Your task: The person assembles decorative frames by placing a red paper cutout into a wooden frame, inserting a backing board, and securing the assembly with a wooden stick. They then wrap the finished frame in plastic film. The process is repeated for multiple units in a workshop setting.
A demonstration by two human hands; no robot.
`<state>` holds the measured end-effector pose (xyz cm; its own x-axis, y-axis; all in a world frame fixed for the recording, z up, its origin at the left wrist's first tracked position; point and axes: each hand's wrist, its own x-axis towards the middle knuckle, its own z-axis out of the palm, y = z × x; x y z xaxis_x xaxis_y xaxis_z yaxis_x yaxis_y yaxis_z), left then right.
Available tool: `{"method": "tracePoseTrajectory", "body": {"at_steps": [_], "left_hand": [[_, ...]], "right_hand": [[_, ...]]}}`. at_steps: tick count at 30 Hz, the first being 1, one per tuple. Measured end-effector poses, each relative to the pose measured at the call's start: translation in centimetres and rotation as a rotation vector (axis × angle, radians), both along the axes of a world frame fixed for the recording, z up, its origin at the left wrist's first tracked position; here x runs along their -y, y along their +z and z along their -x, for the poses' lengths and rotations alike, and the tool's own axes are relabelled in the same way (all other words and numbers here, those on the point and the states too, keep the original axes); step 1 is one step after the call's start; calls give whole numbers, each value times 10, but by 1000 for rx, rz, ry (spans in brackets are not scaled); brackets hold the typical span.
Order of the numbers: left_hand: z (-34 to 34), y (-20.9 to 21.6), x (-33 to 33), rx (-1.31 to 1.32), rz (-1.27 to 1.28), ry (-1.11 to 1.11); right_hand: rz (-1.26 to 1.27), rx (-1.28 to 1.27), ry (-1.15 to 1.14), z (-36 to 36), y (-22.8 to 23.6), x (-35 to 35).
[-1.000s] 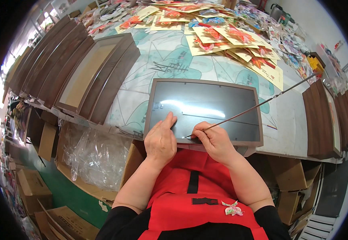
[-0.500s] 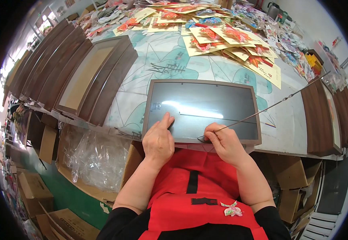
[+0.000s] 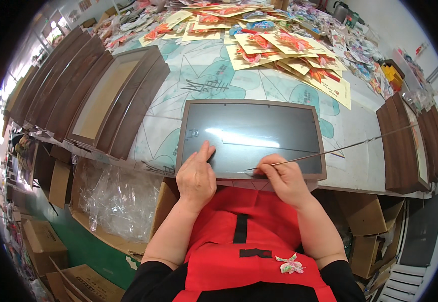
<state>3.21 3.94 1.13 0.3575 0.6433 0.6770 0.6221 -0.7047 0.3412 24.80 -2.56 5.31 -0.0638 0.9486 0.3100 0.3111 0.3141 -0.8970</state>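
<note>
The right hand (image 3: 282, 178) pinches one end of a long thin rod (image 3: 340, 148) in a closed grip, the rod slanting up to the right across the glass of a brown picture frame (image 3: 251, 138). The left hand (image 3: 196, 173) presses flat on the frame's lower left corner, fingers together, gripping nothing. The frame lies at the near edge of the desk (image 3: 360, 126), with stacked brown frames (image 3: 93, 95) to its left and colourful paper prints (image 3: 279, 50) beyond it.

A brown-edged frame (image 3: 251, 138) holds a glossy grey pane; the tablecloth (image 3: 194, 85) is white with teal leaf shapes; yellow cards (image 3: 279, 48) at upper centre bear red-orange prints; dark brown woodgrain frames (image 3: 78, 95) stack upper left; the apron (image 3: 244, 236) is red
</note>
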Motion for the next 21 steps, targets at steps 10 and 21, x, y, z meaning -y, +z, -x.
{"method": "tracePoseTrajectory", "body": {"at_steps": [10,21], "left_hand": [[6,-1,-1,60,-23,-39],[6,-3,-2,90,-21,-30]], "right_hand": [[-83,100,136,40,-11,-33],[-152,265,84,53,-7,-34]]}}
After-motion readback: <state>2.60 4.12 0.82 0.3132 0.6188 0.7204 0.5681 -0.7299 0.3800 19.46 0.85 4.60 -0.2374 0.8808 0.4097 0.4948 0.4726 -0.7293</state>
